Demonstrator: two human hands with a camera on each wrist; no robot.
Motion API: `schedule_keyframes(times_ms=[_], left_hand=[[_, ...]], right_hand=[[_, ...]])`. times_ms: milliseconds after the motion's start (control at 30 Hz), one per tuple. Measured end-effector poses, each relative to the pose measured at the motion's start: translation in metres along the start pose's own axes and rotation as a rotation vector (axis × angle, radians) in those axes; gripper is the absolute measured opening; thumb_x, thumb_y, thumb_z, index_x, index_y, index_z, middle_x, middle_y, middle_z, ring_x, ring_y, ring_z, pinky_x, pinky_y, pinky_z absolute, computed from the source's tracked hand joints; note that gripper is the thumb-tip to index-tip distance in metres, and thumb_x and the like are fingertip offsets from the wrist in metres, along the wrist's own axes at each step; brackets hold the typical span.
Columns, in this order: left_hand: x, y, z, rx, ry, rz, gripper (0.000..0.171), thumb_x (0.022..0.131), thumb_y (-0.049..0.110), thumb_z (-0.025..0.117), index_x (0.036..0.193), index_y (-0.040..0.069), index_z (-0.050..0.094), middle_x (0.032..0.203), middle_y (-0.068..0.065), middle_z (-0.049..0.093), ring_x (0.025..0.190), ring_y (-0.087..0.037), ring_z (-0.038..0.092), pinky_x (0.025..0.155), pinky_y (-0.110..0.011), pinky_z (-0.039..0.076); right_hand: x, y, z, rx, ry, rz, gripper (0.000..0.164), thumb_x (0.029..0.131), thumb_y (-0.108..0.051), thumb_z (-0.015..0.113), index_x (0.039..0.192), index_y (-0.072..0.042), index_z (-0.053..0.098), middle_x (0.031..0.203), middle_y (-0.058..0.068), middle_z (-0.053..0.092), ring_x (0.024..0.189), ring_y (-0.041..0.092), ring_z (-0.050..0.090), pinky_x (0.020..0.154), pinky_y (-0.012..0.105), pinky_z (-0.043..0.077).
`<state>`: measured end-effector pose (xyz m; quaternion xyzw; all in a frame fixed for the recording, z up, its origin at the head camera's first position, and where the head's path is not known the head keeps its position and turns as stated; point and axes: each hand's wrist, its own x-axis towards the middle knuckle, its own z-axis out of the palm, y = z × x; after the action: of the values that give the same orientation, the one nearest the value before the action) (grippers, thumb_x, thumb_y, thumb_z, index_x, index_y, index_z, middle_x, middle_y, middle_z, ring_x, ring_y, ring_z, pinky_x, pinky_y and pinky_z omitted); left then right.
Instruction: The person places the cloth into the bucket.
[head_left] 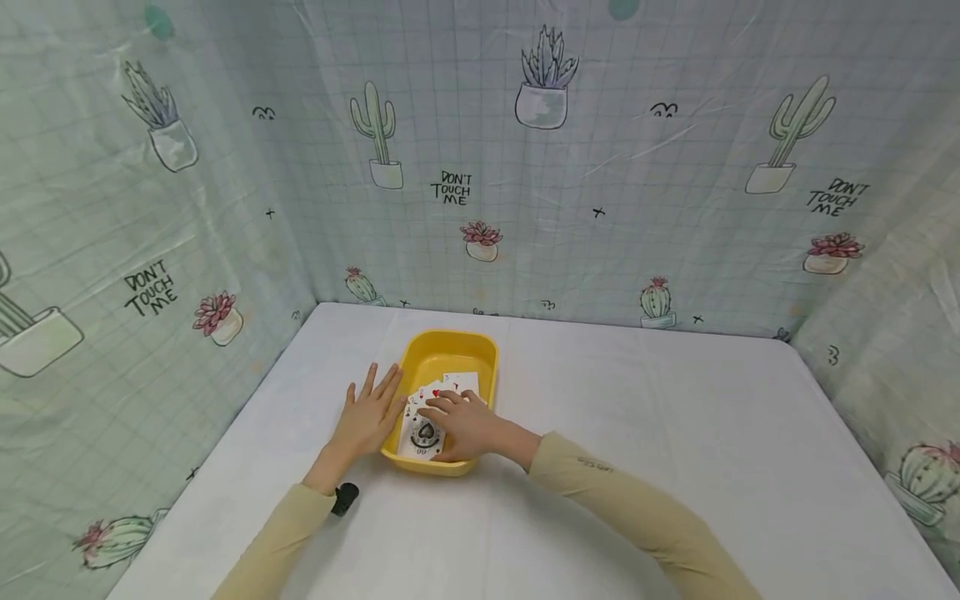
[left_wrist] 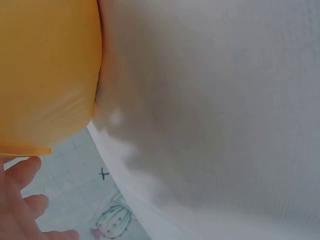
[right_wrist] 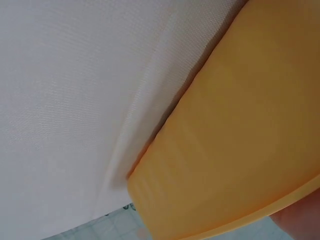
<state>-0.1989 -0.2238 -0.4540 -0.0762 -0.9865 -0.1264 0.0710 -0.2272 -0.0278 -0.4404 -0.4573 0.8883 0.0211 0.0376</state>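
Note:
Several playing cards lie overlapped inside a yellow plastic tub (head_left: 442, 341); an ace of spades (head_left: 424, 437) shows at the near end, and another card (head_left: 462, 381) is fanned toward the back. My left hand (head_left: 365, 418) rests at the tub's left rim with its fingers extended and spread. Over the cards, my right hand (head_left: 468, 425) reaches in across the right rim, fingers spread and slightly bent, thumb near the ace's lower edge. Whether it lifts any card cannot be seen. Both wrist views show mostly the tub's outer wall (left_wrist: 45, 65), with parts of the hands at the edge.
The tub stands on a white-covered table (head_left: 645, 433), left of its middle. A small black object (head_left: 345, 498) sits beside the left wrist. Cactus-printed curtains (head_left: 570, 192) enclose the table at the back and sides.

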Motion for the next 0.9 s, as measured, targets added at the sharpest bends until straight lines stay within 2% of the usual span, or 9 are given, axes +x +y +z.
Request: schedule_keyframes(times_ms=[133, 633, 900], left_hand=[[0.0, 0.0, 0.0, 0.0, -0.016, -0.007, 0.054, 0.096, 0.038, 0.029, 0.141, 0.009, 0.025, 0.148, -0.007, 0.023, 0.138, -0.034, 0.007, 0.103, -0.064, 0.009], [0.001, 0.001, 0.001, 0.002, 0.016, 0.001, 0.054, 0.096, 0.039, 0.03, 0.141, 0.01, 0.027, 0.147, -0.007, 0.027, 0.138, -0.034, 0.012, 0.102, -0.064, 0.015], [-0.002, -0.001, 0.004, -0.007, 0.016, -0.011, 0.054, 0.096, 0.039, 0.029, 0.141, 0.011, 0.026, 0.146, -0.008, 0.028, 0.138, -0.036, 0.01, 0.102, -0.065, 0.014]], right_hand=[[0.002, -0.001, 0.002, -0.002, -0.01, 0.011, 0.075, 0.075, -0.061, 0.056, 0.138, -0.026, 0.032, 0.14, -0.004, 0.038, 0.132, 0.019, 0.03, 0.102, 0.044, 0.031], [0.009, 0.0, 0.007, -0.022, -0.043, 0.047, 0.077, 0.072, -0.057, 0.062, 0.136, -0.024, 0.035, 0.136, -0.004, 0.042, 0.13, 0.019, 0.031, 0.104, 0.047, 0.029], [0.012, -0.003, 0.012, -0.029, -0.079, 0.074, 0.077, 0.073, -0.061, 0.057, 0.136, -0.025, 0.035, 0.138, -0.005, 0.041, 0.132, 0.02, 0.03, 0.106, 0.048, 0.027]])
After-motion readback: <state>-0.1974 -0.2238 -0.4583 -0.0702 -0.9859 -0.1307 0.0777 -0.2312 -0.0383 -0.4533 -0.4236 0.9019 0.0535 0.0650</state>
